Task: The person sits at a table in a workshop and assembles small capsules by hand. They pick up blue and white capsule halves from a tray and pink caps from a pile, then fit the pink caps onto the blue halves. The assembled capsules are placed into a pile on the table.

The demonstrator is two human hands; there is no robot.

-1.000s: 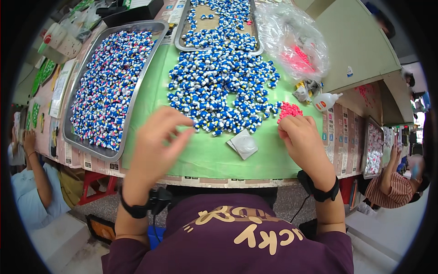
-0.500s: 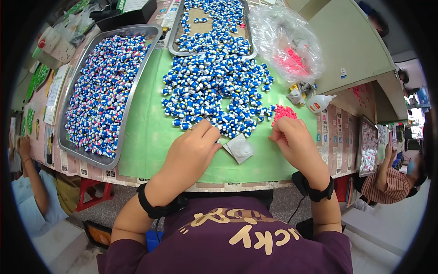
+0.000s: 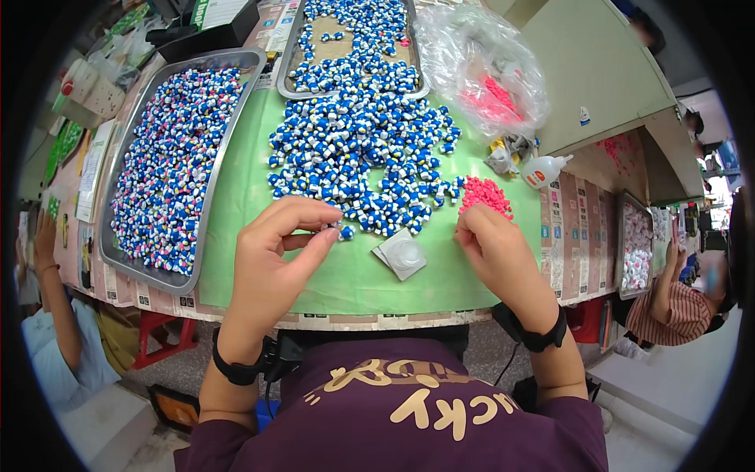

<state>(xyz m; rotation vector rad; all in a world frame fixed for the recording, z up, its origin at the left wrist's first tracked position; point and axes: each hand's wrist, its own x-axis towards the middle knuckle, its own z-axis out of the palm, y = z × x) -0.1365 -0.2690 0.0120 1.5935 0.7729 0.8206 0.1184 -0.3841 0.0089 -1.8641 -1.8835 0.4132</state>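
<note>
My left hand has shifted left from beside the pad and pinches one blue-and-white piece near the pile — apparently singled out for handling. My right hand curls beside the pink bits; whether it grips anything, I cannot tell. Pieces smooth, rounded; bits crumb-like; pad square — topped by a translucent disc.

Left hand: thumb and forefinger bend toward each other, tips close together
Right hand: back faces up, fingers curl down, tips partly hidden
Left forearm: bare, slants inward
Right forearm: bare, also leans inward
</note>
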